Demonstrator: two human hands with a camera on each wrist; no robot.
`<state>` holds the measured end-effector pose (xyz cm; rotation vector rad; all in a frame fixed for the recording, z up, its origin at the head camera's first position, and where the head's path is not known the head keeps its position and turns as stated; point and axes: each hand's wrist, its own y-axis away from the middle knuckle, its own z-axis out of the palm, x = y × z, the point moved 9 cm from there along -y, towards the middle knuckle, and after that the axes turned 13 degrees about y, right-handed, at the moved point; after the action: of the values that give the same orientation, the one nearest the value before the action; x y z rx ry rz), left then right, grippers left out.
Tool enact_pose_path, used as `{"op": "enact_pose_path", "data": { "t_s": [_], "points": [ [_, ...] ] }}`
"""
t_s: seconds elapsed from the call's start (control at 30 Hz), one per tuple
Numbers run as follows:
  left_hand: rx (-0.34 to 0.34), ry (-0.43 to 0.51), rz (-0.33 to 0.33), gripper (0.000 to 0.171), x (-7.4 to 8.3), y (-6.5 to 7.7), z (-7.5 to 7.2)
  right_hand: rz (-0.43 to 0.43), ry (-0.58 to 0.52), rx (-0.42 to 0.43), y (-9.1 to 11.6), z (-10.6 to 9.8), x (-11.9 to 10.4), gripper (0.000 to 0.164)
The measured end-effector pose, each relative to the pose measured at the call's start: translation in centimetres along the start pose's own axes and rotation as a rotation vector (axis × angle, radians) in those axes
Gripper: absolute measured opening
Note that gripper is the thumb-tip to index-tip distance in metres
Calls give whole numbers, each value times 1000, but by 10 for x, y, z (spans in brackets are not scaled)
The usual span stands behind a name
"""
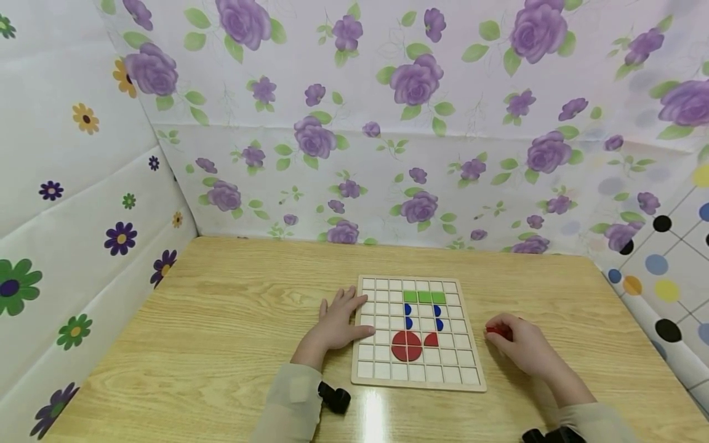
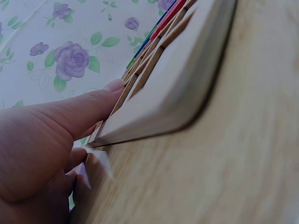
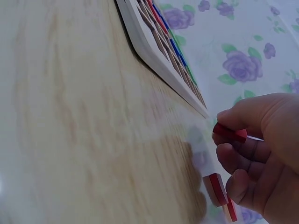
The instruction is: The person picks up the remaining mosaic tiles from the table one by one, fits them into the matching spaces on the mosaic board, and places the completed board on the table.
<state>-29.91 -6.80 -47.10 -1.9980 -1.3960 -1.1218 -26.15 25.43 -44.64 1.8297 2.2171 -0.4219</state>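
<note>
A square wooden grid board (image 1: 362, 380) lies on the table, holding three green squares (image 1: 424, 298), several blue half-circles (image 1: 408, 323) and red quarter-circles (image 1: 431, 339), some joined into a full red disc (image 1: 400, 354). My left hand (image 1: 335, 323) is spread at the board's left edge, thumb resting on its rim and fingertips near the upper corner. To the right of the board, my right hand (image 1: 526, 344) pinches a small red piece (image 3: 229, 133) between thumb and forefinger. Two more red pieces (image 3: 216, 189) show beside its lower fingers in the right wrist view.
The wooden table (image 1: 232, 320) extends around the board to both sides. Behind it hangs a floral cloth (image 1: 354, 172), with a flower-print cloth (image 1: 83, 184) at the left and a dotted one (image 1: 664, 277) at the right. Dark cameras (image 1: 335, 399) are strapped on both wrists.
</note>
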Motion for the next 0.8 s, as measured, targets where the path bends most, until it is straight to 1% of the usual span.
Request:
{"op": "enact_pose_path", "data": {
  "t_s": [0.23,0.47,0.8],
  "points": [
    [2,3,1,72,-1,0,-1,-16,-49,22,-2,3,-3,11],
    [1,-6,-2,72,-2,0,0,-8,-111,7,-4,10,-5,19],
    [-2,-9,-5,71,-2,-1,0,11,-105,-10,-8,13,-13,19]
  ]
}}
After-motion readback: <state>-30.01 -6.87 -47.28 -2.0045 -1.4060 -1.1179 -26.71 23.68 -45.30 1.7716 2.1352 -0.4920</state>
